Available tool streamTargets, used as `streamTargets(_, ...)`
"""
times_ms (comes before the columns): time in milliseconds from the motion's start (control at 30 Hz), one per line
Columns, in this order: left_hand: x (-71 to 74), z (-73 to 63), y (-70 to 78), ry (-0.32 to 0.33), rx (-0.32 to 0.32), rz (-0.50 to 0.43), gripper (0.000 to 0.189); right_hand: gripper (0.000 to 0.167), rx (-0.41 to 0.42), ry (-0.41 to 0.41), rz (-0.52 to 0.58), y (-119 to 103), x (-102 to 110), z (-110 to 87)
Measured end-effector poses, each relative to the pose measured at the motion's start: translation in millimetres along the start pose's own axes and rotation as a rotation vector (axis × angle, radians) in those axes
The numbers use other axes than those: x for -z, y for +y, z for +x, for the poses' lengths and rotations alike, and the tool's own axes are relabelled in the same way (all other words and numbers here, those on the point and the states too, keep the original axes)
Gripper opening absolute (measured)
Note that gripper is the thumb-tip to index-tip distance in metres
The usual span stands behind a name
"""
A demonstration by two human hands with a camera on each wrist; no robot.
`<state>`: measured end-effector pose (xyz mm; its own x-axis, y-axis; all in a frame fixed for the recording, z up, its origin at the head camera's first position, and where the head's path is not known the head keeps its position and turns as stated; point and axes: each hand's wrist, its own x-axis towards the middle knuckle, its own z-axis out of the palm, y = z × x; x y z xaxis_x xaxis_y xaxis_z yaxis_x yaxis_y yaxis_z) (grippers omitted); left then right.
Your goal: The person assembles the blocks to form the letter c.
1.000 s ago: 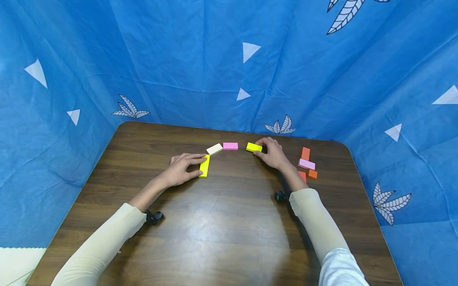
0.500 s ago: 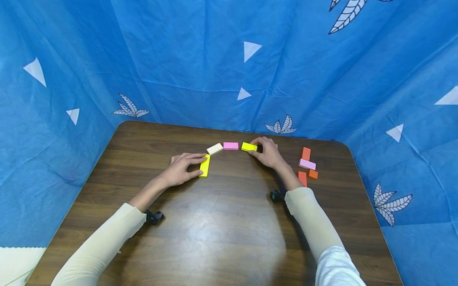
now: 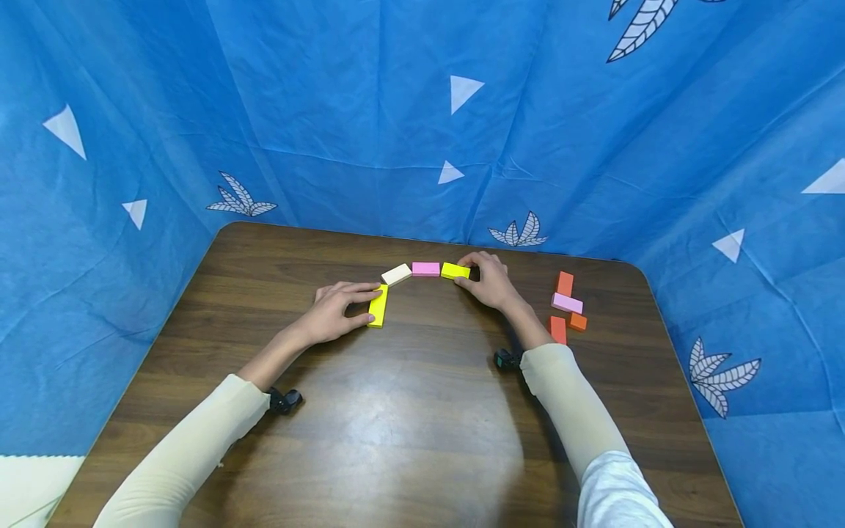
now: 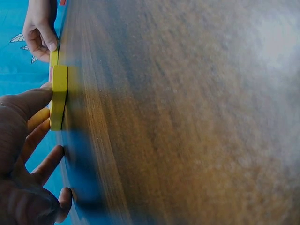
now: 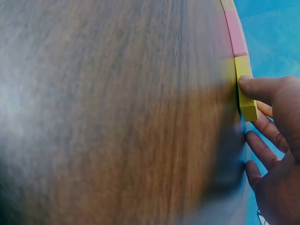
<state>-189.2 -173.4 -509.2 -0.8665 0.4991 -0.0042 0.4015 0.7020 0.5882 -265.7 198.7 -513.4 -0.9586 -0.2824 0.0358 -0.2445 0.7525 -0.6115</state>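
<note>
My left hand (image 3: 335, 314) holds a yellow block (image 3: 378, 306) flat on the table, its thumb at the near end and a fingertip at the far end. Touching or nearly touching that far end is a cream block (image 3: 396, 275), set at a slant. A pink block (image 3: 425, 270) continues the curved row to the right. Between thumb and fingers, my right hand (image 3: 491, 281) pinches a second yellow block (image 3: 455, 271). In the right wrist view this yellow block (image 5: 244, 89) meets the end of the pink block (image 5: 236, 33).
At the right of the brown wooden table (image 3: 396, 411) lie a red block (image 3: 564, 283), a light pink block (image 3: 566, 303), a small orange block (image 3: 577, 321) and another red block (image 3: 557, 330). A blue cloth (image 3: 330, 110) hangs behind the table's far edge.
My right hand has slid the second yellow block left, from a visible gap up to the pink block. The left hand and its yellow block have stayed in place.
</note>
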Motion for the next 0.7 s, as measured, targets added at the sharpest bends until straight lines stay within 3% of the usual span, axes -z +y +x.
streamTargets(700, -0.8, -1.2, 1.3, 0.006, 0.005, 0.011, 0.059, 0.036, -0.014, 0.025, 0.013, -2.6, -3.6, -2.5)
